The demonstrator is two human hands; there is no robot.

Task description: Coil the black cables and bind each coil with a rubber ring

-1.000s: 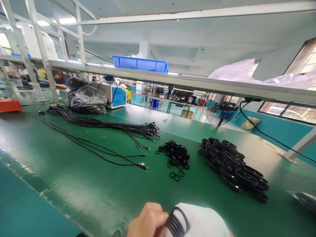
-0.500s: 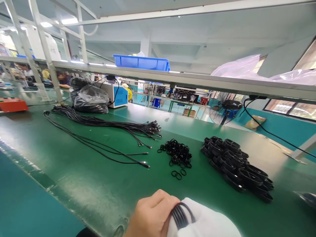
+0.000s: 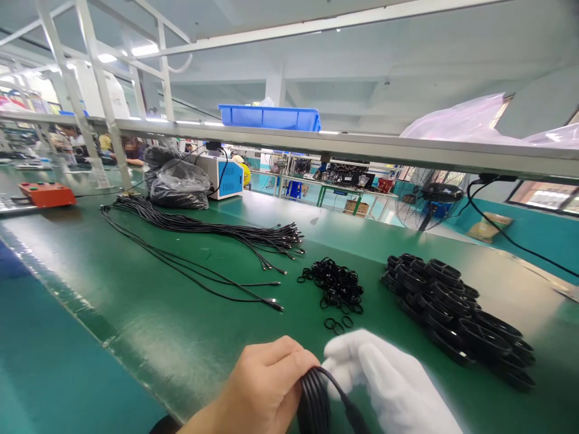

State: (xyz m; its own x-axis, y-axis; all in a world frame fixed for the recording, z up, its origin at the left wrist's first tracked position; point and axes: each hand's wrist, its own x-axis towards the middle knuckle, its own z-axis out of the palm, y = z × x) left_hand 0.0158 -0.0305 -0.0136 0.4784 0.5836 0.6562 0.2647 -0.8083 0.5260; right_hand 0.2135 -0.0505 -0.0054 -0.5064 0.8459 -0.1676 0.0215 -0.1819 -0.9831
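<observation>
My bare left hand (image 3: 266,386) is closed around a coil of black cable (image 3: 313,401) low in the middle of the view. The coil's loops lie side by side under my thumb. One loose end hangs from it to the lower right, with a thick plug (image 3: 355,416) partly cut off by the frame. Just right of the coil is my right hand (image 3: 384,380) in a white glove, its fingers loosely bent and apart, close behind the loose end. Whether they touch the cable is unclear. Beyond both hands is a pile of small black rings (image 3: 337,282).
Long straight cables (image 3: 203,224) lie on the green table (image 3: 181,331) at left. Finished-looking coils (image 3: 452,313) are heaped at right. Behind stand a plastic-bagged bundle (image 3: 178,184), a blue-white machine (image 3: 226,175) and an orange box (image 3: 47,194). A shelf (image 3: 362,141) with a blue tray (image 3: 271,117) crosses above.
My gloved right hand has drawn back from the coil and its fingers have loosened. The coil has tilted down, and its plug end now shows. The view has turned slightly left.
</observation>
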